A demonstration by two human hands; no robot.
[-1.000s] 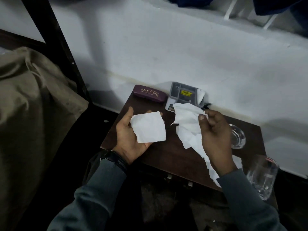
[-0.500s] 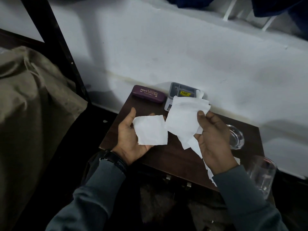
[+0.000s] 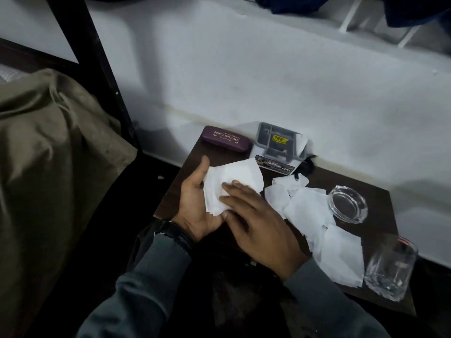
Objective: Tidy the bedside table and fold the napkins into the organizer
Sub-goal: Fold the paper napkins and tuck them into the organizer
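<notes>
Now, left hand: open, palm up, cradling napkin over bedside table's front-left corner.
Right hand: flat, straight fingers pressing napkin.

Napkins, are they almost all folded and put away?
Not yet. One white napkin already seems tucked into the grey organizer. In hand: a folded napkin stack lies on the left hand while the right hand presses it flat. Left: the loose napkins spread on the table.
</notes>
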